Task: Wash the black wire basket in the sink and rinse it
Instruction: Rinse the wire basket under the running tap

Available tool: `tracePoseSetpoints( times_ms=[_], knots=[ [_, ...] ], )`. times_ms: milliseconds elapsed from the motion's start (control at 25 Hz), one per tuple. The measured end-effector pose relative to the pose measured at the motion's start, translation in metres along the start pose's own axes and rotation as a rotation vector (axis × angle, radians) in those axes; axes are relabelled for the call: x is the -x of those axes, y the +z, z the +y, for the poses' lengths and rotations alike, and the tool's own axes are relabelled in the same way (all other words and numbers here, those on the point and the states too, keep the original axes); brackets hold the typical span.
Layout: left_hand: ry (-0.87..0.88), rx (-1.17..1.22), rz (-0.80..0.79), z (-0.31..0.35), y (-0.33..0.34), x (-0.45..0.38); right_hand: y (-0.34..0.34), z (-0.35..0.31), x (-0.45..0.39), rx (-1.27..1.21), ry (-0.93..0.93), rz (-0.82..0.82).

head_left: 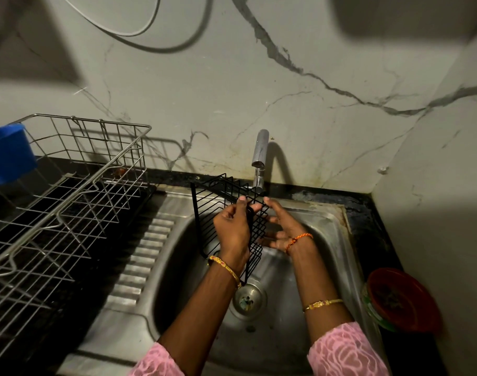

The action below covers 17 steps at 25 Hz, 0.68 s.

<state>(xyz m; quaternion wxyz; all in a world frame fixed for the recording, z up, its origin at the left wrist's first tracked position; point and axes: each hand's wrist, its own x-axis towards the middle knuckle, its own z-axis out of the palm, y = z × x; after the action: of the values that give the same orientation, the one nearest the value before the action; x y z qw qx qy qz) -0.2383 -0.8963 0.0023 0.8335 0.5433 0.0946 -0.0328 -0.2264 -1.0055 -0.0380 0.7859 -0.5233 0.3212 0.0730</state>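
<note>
The black wire basket (pixel 226 213) is held up on edge over the steel sink (pixel 326 226), its top corner just under the tap (pixel 259 156), its lower end hanging down towards the drain (pixel 248 298). The left hand (pixel 231 229) grips it from the near side, fingers curled round the wires with the thumb up by the top rim. The right hand (pixel 282 232) is at the far side, its fingers (pixel 269 204) pinching the top edge near the spout. Whether water is running I can't quite tell; there may be a thin stream below the spout, but the light is poor.

To do this step well, I'd say keep the basket tilted so water runs down its length into the bowl, and turn it so each wire face passes under the spout, rubbing the joints where grime sits.

On the dark surface to the left stands a steel dish rack (pixel 69 185) with a blue cup (pixel 9 153) hooked on it; right of the sink sits a red bowl (pixel 400 299).
</note>
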Motion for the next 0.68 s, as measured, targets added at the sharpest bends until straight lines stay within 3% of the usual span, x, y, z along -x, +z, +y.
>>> tracePoseSetpoints(
  times_ms=[680],
  knots=[
    [-0.025,0.036,-0.02,0.004,0.0,-0.004,0.002,-0.003,-0.015,-0.018,-0.012,-0.01]
  ],
)
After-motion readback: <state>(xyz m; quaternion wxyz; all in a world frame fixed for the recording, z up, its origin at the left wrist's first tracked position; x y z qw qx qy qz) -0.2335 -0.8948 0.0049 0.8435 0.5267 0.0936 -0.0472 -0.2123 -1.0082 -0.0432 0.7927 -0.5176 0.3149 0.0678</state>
